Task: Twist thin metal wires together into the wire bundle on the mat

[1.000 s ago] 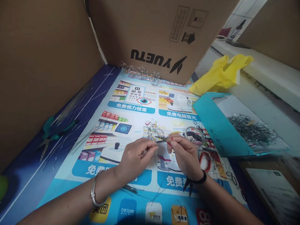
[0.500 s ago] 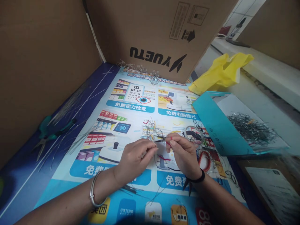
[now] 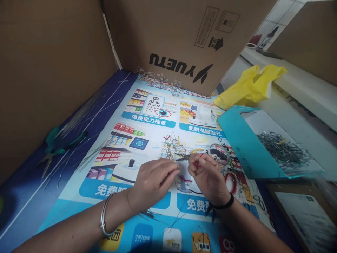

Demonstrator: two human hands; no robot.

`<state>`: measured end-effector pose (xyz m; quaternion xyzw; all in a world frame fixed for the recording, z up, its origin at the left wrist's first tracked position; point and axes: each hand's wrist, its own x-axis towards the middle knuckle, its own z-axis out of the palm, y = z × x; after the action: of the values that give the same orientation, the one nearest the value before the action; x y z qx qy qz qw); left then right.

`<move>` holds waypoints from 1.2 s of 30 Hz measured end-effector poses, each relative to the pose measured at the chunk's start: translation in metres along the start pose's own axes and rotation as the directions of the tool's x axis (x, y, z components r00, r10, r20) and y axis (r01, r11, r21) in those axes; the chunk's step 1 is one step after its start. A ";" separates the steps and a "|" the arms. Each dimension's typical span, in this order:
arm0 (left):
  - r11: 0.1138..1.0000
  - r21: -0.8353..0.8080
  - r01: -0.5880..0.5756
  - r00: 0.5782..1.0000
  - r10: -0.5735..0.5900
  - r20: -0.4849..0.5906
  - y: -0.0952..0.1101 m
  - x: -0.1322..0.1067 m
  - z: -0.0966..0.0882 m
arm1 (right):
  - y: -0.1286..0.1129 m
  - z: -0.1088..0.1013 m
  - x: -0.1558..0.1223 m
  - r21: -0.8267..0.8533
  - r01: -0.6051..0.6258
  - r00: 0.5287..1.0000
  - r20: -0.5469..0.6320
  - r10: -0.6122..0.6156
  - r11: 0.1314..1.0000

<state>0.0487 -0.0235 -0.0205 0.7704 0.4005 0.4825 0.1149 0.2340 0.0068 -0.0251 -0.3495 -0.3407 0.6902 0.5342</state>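
Note:
Near the middle of the poster, my left hand (image 3: 158, 179) is closed in a pinch, thumb against forefinger. What lies between those fingertips is too small to make out. To its right, my right hand (image 3: 207, 175) has its fingers curled round a thin red strand (image 3: 201, 155). A slim dark plier tip (image 3: 181, 157) shows just beyond the right fingertips; whether that hand touches the pliers is hidden. Behind both hands lies a tangle of thin wires (image 3: 171, 146) in several colours. A short red piece (image 3: 185, 179) rests on the poster between the hands.
Green-handled pliers (image 3: 56, 147) and loose straight wires (image 3: 81, 116) lie at left. A blue box (image 3: 238, 144) on the right holds many wire bits (image 3: 281, 151). Nearby are a tape roll (image 3: 218, 154), a red handle (image 3: 231, 182) and a yellow bag (image 3: 250, 86). Cardboard (image 3: 173, 31) stands behind.
The fingers of my right hand have curled in further and turned, and the hand has moved slightly right, away from the left. My left hand keeps its pinch. The view has shifted slightly.

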 end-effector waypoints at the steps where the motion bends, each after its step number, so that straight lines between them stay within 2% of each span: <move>1: 1.000 -0.006 0.008 1.000 -0.008 0.003 0.000 0.000 0.000 | 0.000 0.001 -0.001 0.000 -0.010 1.000 -0.005 0.010 1.000; 5: 0.995 -0.054 0.089 0.996 -0.088 0.020 0.001 0.002 0.002 | 0.005 0.003 -0.004 0.010 -0.063 0.998 -0.012 0.063 0.998; 8: 0.975 -0.120 0.185 0.982 -0.180 0.054 0.001 0.001 0.005 | 0.010 0.006 -0.009 -0.018 -0.093 0.994 0.049 0.094 0.996; 10: 0.956 -0.151 0.252 0.967 -0.241 0.088 0.001 0.000 0.007 | 0.010 0.008 -0.011 -0.099 -0.054 0.994 0.092 0.063 0.994; 12: 0.935 -0.164 0.313 0.948 -0.297 0.116 0.002 -0.001 0.007 | 0.007 0.009 -0.014 -0.297 0.080 0.990 0.139 -0.039 0.952; 13: 0.926 -0.167 0.339 0.939 -0.321 0.124 0.002 -0.001 0.007 | 0.005 0.009 -0.015 -0.432 0.188 0.976 0.182 -0.119 0.882; 14: 0.917 -0.167 0.362 0.930 -0.343 0.130 0.002 -0.001 0.007 | 0.004 0.010 -0.017 -0.564 0.311 0.948 0.245 -0.204 0.765; 15: 0.909 -0.165 0.382 0.922 -0.363 0.134 0.002 -0.001 0.007 | 0.003 0.010 -0.018 -0.663 0.433 0.901 0.327 -0.284 0.611; 17: 0.895 -0.168 0.413 0.908 -0.392 0.145 0.002 0.000 0.006 | 0.003 0.009 -0.021 -0.742 0.604 0.786 0.494 -0.372 0.290; 19: 0.874 -0.189 0.448 0.892 -0.422 0.161 0.002 0.000 0.006 | 0.008 0.008 -0.023 -0.738 0.674 0.699 0.618 -0.360 0.041; 21: 0.843 -0.224 0.489 0.872 -0.460 0.171 0.002 0.001 0.006 | 0.015 0.007 -0.025 -0.713 0.690 0.657 0.691 -0.302 -0.128; 22: 0.824 -0.238 0.513 0.858 -0.485 0.171 0.002 0.001 0.007 | 0.018 0.007 -0.025 -0.699 0.691 0.647 0.711 -0.276 -0.183; 26: 0.727 -0.295 0.620 0.782 -0.599 0.170 0.001 0.001 0.010 | 0.023 0.007 -0.027 -0.678 0.689 0.641 0.735 -0.220 -0.257; 30: 0.587 -0.421 0.692 0.706 -0.674 0.220 -0.001 0.000 0.013 | 0.020 0.007 -0.028 -0.626 0.671 0.615 0.769 -0.174 -0.398; 32: 0.515 -0.483 0.708 0.673 -0.700 0.239 -0.002 -0.001 0.014 | 0.019 0.007 -0.028 -0.601 0.667 0.602 0.783 -0.156 -0.440; 34: 0.462 -0.530 0.711 0.650 -0.720 0.244 -0.002 -0.002 0.014 | 0.019 0.008 -0.028 -0.613 0.674 0.606 0.778 -0.167 -0.412; 36: 0.438 -0.559 0.704 0.645 -0.723 0.246 -0.002 -0.002 0.014 | 0.020 0.009 -0.027 -0.646 0.699 0.611 0.763 -0.212 -0.307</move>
<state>0.0589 -0.0202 -0.0298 0.4402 0.5100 0.5015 0.5428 0.2216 -0.0247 -0.0336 -0.3121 -0.9090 -0.0060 0.2760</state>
